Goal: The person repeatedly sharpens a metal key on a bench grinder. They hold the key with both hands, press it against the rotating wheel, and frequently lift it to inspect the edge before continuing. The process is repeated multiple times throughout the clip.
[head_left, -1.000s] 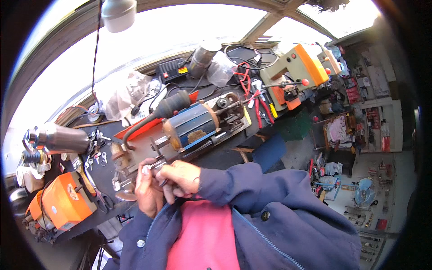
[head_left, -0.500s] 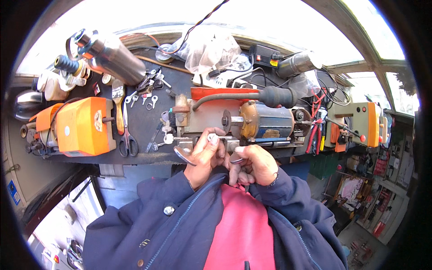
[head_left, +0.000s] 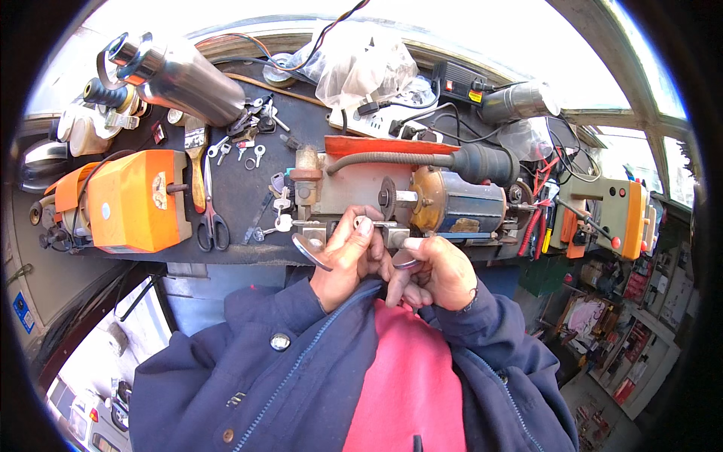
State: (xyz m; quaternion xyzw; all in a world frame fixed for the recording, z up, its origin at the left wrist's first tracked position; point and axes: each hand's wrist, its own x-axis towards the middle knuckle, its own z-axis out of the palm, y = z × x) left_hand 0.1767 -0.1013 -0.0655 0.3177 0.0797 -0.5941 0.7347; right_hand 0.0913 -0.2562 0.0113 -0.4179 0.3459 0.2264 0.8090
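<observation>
My left hand (head_left: 343, 260) is at the front of a key cutting machine (head_left: 361, 181), thumb and fingers closed on a small pale key (head_left: 358, 221) by the left clamp (head_left: 312, 232). That clamp's flat metal lever (head_left: 310, 251) sticks out beside the same hand. On the right, my right hand (head_left: 437, 275) pinches the rounded metal lever (head_left: 405, 261) of the right clamp (head_left: 395, 235), thumb on top and fingers curled below. Behind the clamps sit the toothed cutting wheel (head_left: 387, 197) and the blue-and-yellow motor (head_left: 458, 202). My fingers partly hide the key and clamps.
Left on the dark bench stand an orange machine (head_left: 135, 200), scissors (head_left: 213, 226), a brush (head_left: 196, 162) and a steel flask (head_left: 188, 87). Loose keys (head_left: 282, 203) lie near the left clamp. A power strip (head_left: 384, 120) and cables are behind; another key machine (head_left: 606, 203) stands right.
The whole view has shifted slightly, with the bench appearing a little further right around the machine. Both hands keep nearly the same hold; the right lever looks slightly turned.
</observation>
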